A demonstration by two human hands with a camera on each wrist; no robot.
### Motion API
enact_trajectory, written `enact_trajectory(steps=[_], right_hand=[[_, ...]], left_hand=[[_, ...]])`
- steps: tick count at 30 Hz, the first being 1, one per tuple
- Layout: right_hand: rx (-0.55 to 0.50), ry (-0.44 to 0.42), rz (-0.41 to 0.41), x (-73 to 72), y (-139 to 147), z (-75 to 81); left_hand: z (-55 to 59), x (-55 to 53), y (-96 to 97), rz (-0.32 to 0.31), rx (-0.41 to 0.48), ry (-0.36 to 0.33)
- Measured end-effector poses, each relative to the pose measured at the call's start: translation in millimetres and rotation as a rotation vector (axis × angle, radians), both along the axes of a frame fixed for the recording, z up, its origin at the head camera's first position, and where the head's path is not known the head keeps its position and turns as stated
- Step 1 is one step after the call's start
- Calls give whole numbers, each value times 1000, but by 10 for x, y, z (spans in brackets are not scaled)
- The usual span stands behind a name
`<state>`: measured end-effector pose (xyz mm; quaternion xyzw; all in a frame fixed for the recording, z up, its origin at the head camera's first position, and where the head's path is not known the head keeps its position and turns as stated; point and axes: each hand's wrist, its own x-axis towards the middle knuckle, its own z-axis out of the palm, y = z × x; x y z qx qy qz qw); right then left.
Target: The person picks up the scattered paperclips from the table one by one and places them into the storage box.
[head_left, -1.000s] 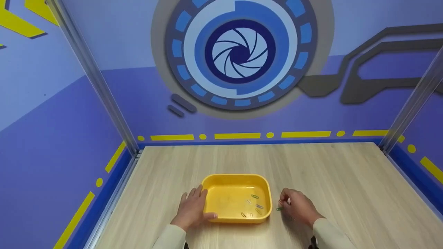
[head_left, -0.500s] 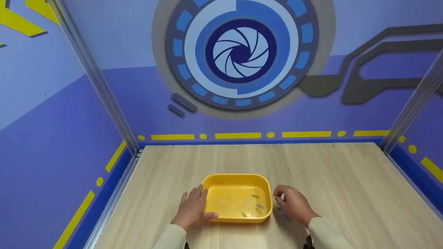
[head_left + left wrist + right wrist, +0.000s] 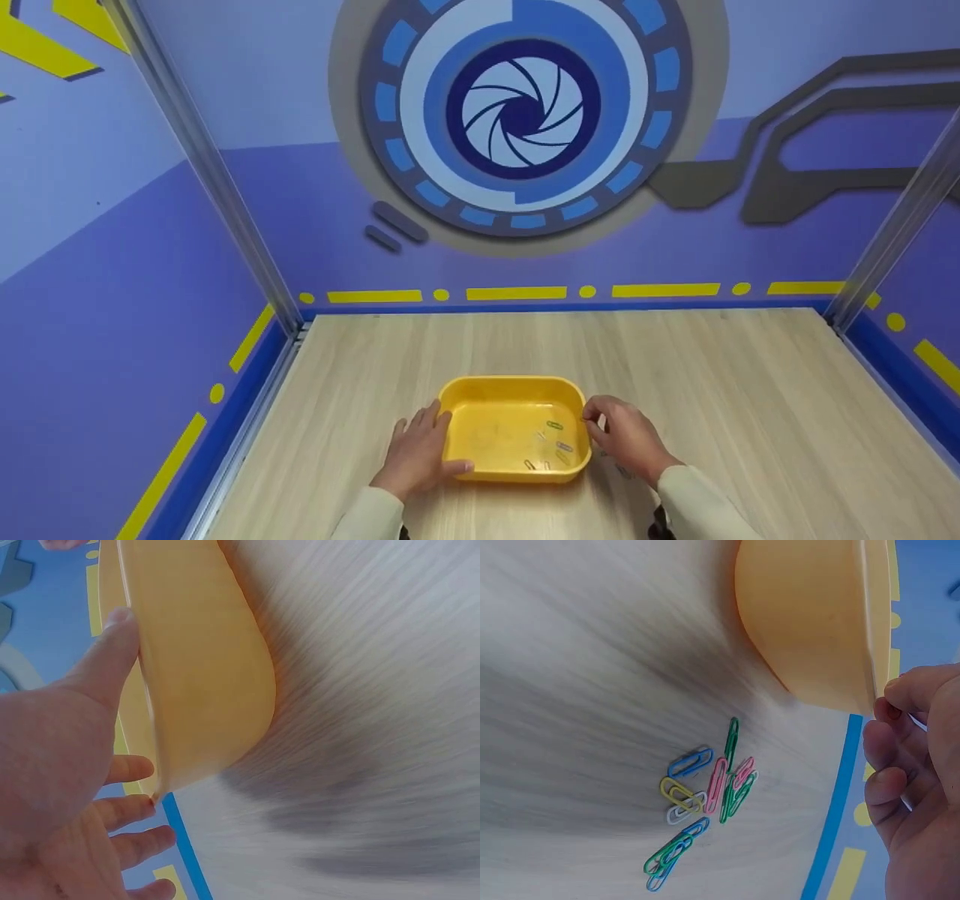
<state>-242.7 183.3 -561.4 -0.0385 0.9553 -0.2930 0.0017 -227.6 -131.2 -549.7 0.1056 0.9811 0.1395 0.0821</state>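
A yellow plastic tray (image 3: 487, 439) sits on the wooden table, with several paper clips scattered in its right half, among them a green paper clip (image 3: 554, 425). My left hand (image 3: 411, 456) rests on its left end, fingers spread and fairly straight over the rim, thumb (image 3: 124, 634) along the near rim. At the opposite end, my right hand (image 3: 628, 439) is right at the right rim, thumb and index finger pinched together. A bit of reddish paper clip (image 3: 892, 712) shows between those fingertips, mostly hidden by them.
Below the right hand, several loose paper clips lie on the table right of the tray: a yellow clip (image 3: 679, 793), a blue clip (image 3: 691, 763), a green clip (image 3: 733, 741), and pink and white ones. A printed blue wall (image 3: 525, 270) stands behind the table.
My right hand has risen from the loose clips and moved left to the tray's right rim, pinching a clip. The left hand and tray have stayed put.
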Motion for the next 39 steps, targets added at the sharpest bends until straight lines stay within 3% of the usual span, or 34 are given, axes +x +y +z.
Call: enact_trajectory(steps=[7, 14, 24, 39], right_hand=[[-1, 0, 15, 5, -74, 40], [10, 41, 46, -8, -149, 13], [50, 86, 56, -16, -243, 19], [53, 174, 161, -2, -339, 4]], left_hand=[[9, 11, -9, -8, 8, -21], [-40, 29, -36, -36, 11, 11], [-66, 21, -34, -12, 10, -3], [-63, 27, -22, 11, 38, 17]])
